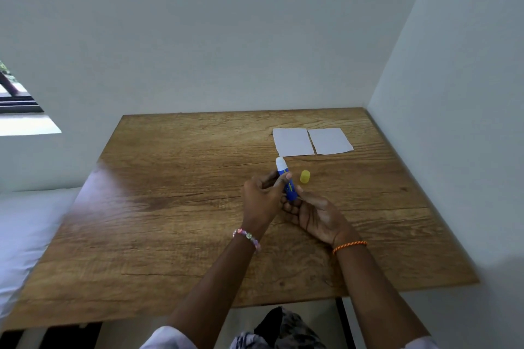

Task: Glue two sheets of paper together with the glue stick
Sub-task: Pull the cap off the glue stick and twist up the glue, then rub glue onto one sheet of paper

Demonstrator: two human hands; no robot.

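A blue glue stick (287, 181) with its white glue tip exposed is held upright and tilted above the wooden table (198, 207). My left hand (263, 198) grips its barrel, and my right hand (314, 214) holds its bottom end. The yellow cap (305, 176) lies on the table just right of the stick. Two white paper sheets lie flat side by side farther back, the left sheet (292, 141) and the right sheet (330, 140), almost touching along one edge.
The table stands in a corner, with white walls behind and to the right. A white bed surface (25, 229) sits left of the table. A window (17, 99) is at the far left.
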